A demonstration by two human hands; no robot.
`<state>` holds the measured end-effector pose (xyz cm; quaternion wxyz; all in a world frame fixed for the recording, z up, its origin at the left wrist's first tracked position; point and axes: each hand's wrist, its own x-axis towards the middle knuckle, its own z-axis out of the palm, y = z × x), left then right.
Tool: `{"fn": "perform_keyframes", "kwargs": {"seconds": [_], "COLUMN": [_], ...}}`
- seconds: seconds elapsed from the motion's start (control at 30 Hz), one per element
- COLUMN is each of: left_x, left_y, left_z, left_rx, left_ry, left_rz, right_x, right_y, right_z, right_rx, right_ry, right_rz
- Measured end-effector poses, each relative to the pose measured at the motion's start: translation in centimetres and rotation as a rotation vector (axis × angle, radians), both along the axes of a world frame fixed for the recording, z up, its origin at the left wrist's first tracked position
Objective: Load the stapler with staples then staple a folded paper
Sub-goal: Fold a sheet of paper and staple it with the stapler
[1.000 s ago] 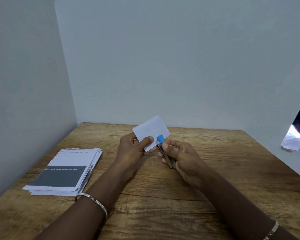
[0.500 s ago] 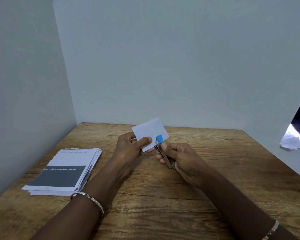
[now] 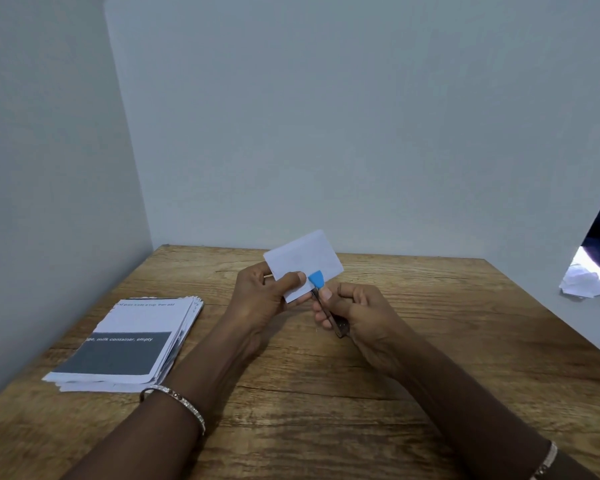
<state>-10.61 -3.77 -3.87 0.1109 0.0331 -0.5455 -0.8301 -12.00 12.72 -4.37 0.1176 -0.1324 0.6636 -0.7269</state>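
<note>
Left hand [image 3: 260,296] is pinching the folded paper [image 3: 303,263] between thumb and fingers, holding it tilted above the wooden surface [image 3: 326,393] near the view's centre, its upper edge pointing toward 1 o'clock. Right hand [image 3: 361,317] is gripping the stapler [image 3: 323,299], a slim dark tool with a blue tip, fingers curled tight around the body; the blue tip is overlapping the paper's lower edge at 5 o'clock from the paper's middle. A stack of printed sheets [image 3: 129,344] is lying flat at 9 o'clock from the hands, well apart from them.
</note>
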Motion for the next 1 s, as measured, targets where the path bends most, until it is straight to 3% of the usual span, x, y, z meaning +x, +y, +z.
{"fn": "perform_keyframes", "kwargs": {"seconds": [0.33,0.57,1.0], "left_x": [-0.09,-0.25,-0.63], "left_y": [-0.45,-0.13,-0.98], "left_z": [-0.09,-0.17,-0.27], "left_rx": [-0.013,-0.007,0.003], "left_ry": [0.0,0.032,0.006], "left_rz": [-0.01,-0.041,-0.038], "right_x": [-0.29,-0.09,0.04], "right_y": [0.03,-0.37,-0.07], "right_z": [-0.17,-0.16,0.34], "right_rx": [-0.03,-0.008,-0.028], "right_ry": [-0.047,0.042,-0.022], "right_rz": [0.108,-0.026,0.097]}}
